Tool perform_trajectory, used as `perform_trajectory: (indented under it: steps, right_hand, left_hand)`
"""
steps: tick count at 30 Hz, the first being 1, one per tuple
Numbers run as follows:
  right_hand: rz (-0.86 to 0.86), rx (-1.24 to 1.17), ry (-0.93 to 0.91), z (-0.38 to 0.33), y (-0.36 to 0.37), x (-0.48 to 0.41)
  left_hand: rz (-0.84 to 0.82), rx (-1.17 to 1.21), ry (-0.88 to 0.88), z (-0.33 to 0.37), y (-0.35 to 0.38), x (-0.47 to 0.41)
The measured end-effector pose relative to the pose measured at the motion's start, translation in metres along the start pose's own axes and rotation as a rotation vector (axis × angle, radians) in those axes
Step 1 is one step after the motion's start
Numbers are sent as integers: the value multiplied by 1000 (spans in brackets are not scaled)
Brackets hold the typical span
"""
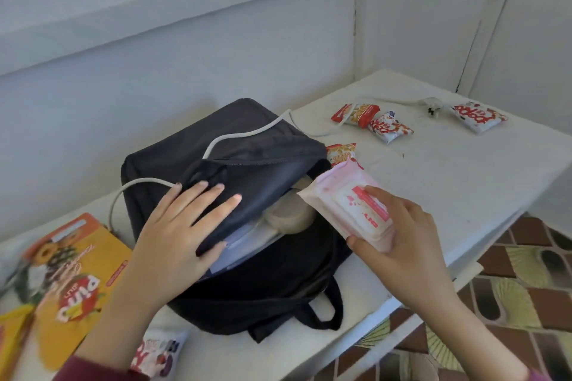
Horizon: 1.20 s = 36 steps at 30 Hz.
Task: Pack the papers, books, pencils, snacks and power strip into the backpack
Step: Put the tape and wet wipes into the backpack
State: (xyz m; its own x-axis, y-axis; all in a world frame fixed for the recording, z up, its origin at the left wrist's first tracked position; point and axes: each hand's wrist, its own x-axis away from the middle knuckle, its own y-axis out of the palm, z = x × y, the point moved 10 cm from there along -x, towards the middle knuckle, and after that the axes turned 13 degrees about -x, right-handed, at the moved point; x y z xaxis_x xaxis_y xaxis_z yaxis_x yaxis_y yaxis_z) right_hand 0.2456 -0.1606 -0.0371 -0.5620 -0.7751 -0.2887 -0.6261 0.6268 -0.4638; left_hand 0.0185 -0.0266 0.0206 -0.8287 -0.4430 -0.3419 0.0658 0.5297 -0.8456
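A black backpack (263, 145) lies on the white table (464, 182) with its main zip open. Papers (244, 241) and a round pale container (291, 216) show inside the opening. My left hand (179, 226) lies on the upper flap with straight fingers, thumb tucked under the flap's edge. My right hand (399, 232) grips a pink packet (349, 204) whose far end sits at the mouth of the backpack. A white power cord (247, 133) runs over the backpack to a plug (433, 107) at the back right.
Several red and white snack packets (390, 127) lie on the table's far right, one (340, 153) right behind the pink packet. A yellow and orange box (77, 275) lies left of the backpack, another snack packet (158, 353) near my left forearm. Patterned floor (510, 303) lies beyond the table's right edge.
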Motion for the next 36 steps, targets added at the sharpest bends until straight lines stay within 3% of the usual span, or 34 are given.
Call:
perform_trajectory:
  steps: [6, 12, 14, 18, 20, 25, 30, 36]
  right_hand:
    - [-32, 35, -16, -15, 19, 12]
    - [-39, 49, -43, -29, 33, 14]
    - [-34, 65, -63, -33, 36, 12]
    - [-40, 77, -84, -41, 41, 11]
    - [-58, 106, -96, -44, 46, 12]
    - [-95, 149, -154, -60, 59, 17]
    - [-212, 123, -232, -85, 91, 36]
    - [-379, 95, -204, -107, 137, 32]
  left_hand:
    - [-3, 324, -270, -36, 3, 11]
    - [-177, 680, -433, -86, 19, -12]
    - [-176, 600, -383, -93, 21, -24]
    - [36, 399, -249, -85, 14, -33]
    - [62, 359, -239, -84, 22, -27]
    - [-171, 128, -100, -68, 57, 7]
    - [-18, 242, -140, -87, 27, 3]
    - [38, 306, -170, -103, -5, -7]
